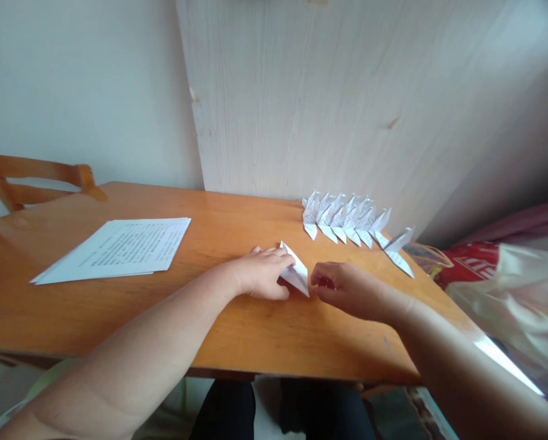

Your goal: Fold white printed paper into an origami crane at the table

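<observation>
A small piece of white paper (296, 273), folded to a pointed shape, lies on the wooden table in front of me. My left hand (268, 272) has its fingers and thumb around the paper's left side, holding it against the tabletop. Just right of the paper is my right hand (336, 282), its fingers loosely curled, with a gap between them and the thumb. Nothing shows inside it, and it looks slightly apart from the paper's edge. Part of the paper is hidden under my left fingers.
Behind my hands stand several folded printed-paper pieces (339, 219) in rows, with a separate one (399, 250) to their right. Printed sheets (127, 247) lie stacked at left. A wooden chair (40, 174) and bags (507, 287) flank the table (237, 333). A wall panel (292, 110) rises behind.
</observation>
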`<state>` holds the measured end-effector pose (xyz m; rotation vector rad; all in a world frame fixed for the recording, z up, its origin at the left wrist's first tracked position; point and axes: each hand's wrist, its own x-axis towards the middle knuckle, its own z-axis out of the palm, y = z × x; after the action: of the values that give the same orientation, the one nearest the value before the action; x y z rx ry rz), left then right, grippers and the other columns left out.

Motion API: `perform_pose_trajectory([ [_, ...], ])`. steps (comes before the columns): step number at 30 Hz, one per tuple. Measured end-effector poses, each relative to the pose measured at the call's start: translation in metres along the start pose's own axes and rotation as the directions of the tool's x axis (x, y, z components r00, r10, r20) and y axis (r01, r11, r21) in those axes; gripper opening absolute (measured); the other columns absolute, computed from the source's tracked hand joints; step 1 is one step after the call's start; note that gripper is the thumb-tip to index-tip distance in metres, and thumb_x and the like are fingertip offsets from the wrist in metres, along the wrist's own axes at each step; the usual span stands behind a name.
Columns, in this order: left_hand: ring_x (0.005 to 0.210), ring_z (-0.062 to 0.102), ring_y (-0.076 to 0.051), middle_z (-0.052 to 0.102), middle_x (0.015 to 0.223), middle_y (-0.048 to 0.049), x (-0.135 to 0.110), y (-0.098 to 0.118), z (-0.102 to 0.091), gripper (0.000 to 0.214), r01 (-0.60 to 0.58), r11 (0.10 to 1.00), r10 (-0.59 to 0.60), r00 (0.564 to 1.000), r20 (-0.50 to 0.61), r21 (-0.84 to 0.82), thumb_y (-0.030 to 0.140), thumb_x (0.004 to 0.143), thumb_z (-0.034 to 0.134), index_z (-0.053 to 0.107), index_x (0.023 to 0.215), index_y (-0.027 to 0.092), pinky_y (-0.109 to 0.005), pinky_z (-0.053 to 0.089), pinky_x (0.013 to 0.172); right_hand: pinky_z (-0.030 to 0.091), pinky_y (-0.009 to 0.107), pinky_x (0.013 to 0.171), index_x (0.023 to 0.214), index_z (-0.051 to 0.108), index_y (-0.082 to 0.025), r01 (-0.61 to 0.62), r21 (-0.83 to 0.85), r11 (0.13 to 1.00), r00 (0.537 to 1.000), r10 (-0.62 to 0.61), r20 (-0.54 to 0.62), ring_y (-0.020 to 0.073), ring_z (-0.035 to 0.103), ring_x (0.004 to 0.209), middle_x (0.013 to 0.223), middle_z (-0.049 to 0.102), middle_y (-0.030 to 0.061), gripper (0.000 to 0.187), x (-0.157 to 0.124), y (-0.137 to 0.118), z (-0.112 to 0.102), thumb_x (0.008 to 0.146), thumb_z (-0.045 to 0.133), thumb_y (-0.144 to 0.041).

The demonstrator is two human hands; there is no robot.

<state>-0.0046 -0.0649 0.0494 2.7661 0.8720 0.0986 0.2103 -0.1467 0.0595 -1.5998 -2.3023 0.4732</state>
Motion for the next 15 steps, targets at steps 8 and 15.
perform_pose_trajectory([
  [8,0.104,0.059,-0.028,0.064,0.102,-0.0076,0.005,-0.002,0.004,0.030,-0.067,0.998,0.065,0.991,-0.120,-0.014,0.048,0.091,0.048,0.068,0.090,0.025,-0.039,0.044,0.084,0.048,0.035,0.079,0.102,0.066,-0.020,-0.046,-0.058,0.997,0.942,0.024,-0.335,0.0218,0.063,0.091,0.100,0.067,0.0064,0.020,-0.013,0.007,0.028,0.084,0.066,-0.029],
  [15,0.076,0.062,-0.020,0.067,0.082,-0.0053,0.011,-0.011,0.004,0.053,-0.089,0.987,0.067,0.985,-0.161,-0.132,0.058,0.097,0.034,0.070,0.080,0.023,-0.028,0.043,0.067,0.052,0.034,0.074,0.106,0.067,-0.020,-0.025,0.146,0.989,0.858,0.097,-0.505,0.0216,0.064,0.093,0.103,0.067,0.0079,0.028,0.009,0.007,0.035,0.084,0.067,-0.038],
])
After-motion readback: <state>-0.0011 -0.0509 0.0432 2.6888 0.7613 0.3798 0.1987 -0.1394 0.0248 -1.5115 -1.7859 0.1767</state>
